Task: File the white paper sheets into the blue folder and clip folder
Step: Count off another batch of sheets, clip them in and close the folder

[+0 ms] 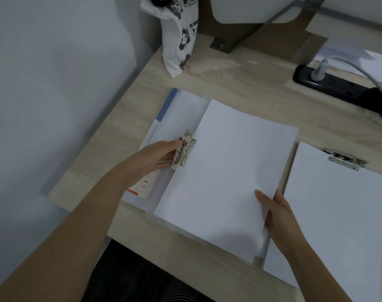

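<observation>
An open folder with a blue spine edge (166, 105) lies on the wooden desk. A white paper sheet (227, 171) lies on its inside, tilted. My left hand (161, 155) grips the folder's silver metal clip (184, 148) at the sheet's left edge; the clip lever stands raised. My right hand (275, 212) pinches the sheet's lower right edge, thumb on top. To the right lies a second folder (338, 210) with white paper under a flat metal clip (347, 161).
A printed white cloth bag (179, 35) hangs over the desk's far left. A black power strip (338, 86) with a grey cable sits at the far right. A metal stand foot (222, 45) is bolted at the back. The desk's front edge (185, 247) runs below my arms.
</observation>
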